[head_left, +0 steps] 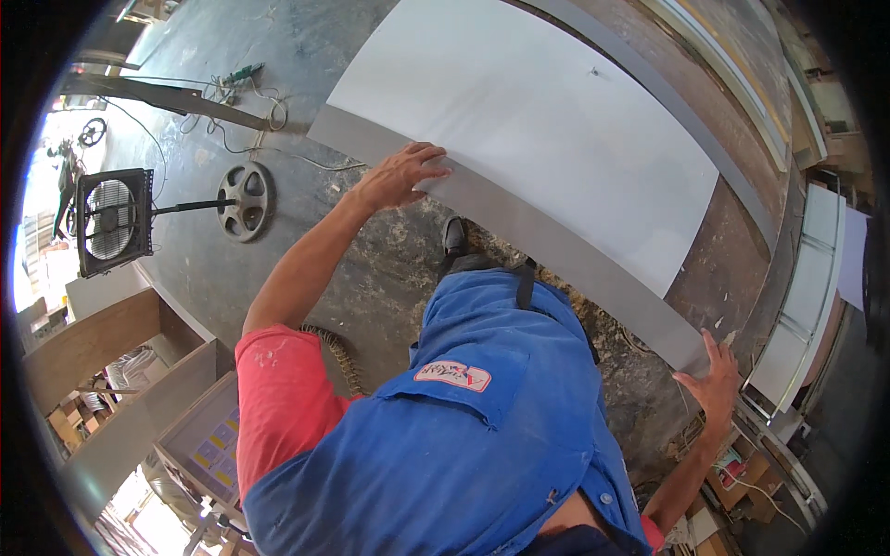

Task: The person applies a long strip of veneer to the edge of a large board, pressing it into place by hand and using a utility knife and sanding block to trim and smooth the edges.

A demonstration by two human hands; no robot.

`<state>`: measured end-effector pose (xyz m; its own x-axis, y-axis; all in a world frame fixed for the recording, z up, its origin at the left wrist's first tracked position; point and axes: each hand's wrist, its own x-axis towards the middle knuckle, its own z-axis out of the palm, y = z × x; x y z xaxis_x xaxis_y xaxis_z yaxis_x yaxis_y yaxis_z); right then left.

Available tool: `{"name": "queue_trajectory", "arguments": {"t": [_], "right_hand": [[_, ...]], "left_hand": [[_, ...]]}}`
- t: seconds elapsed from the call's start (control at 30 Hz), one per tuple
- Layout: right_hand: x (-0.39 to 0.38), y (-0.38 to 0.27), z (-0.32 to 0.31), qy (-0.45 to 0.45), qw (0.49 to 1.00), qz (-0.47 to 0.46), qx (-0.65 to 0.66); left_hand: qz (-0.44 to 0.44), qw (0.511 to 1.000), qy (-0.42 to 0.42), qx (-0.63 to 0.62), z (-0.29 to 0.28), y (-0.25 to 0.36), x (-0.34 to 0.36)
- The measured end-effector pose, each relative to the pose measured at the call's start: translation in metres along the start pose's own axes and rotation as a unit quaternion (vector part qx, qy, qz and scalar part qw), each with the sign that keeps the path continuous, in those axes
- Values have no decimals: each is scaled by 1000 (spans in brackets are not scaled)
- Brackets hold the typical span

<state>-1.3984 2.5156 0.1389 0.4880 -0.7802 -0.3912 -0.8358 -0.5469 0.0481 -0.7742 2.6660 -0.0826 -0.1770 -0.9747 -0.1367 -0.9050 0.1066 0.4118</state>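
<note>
A long flat grey strip [547,222] runs slantwise in front of me along the near edge of a large white sheet [528,111]. On the strip's near edge, left of its middle, my left hand [400,176] is closed with its fingers laid over the top. My right hand [714,375] is at the strip's far right end, thumb at one edge and a finger at the other, so the end sits between them. The underside of the strip is hidden.
A second grey strip [640,83] lies along the sheet's far side on a brown board [709,269]. At left stand a black fan [113,218] and its round base [246,201], with cables and a green power tool [243,74] on the floor. Framed panels [805,278] lean at right.
</note>
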Motion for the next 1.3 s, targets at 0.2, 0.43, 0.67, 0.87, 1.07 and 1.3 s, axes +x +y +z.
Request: {"name": "queue_trajectory", "arguments": {"t": [0.2, 0.43, 0.67, 0.87, 1.07, 1.3], "right_hand": [[1, 5, 8, -5, 1000, 2, -4], [7, 4, 12, -9, 1000, 10, -4], [12, 8, 19, -8, 1000, -3, 0], [14, 5, 19, -27, 1000, 13, 2], [19, 14, 35, -27, 1000, 11, 7], [15, 22, 53, 7, 1000, -19, -3]], "left_hand": [[42, 999, 21, 9, 9, 24, 7], [85, 996, 0, -12, 32, 54, 31], [101, 995, -4, -22, 38, 60, 38], [96, 995, -3, -13, 37, 72, 41], [91, 995, 9, -43, 47, 91, 47], [63, 997, 24, -30, 58, 112, 50]]}}
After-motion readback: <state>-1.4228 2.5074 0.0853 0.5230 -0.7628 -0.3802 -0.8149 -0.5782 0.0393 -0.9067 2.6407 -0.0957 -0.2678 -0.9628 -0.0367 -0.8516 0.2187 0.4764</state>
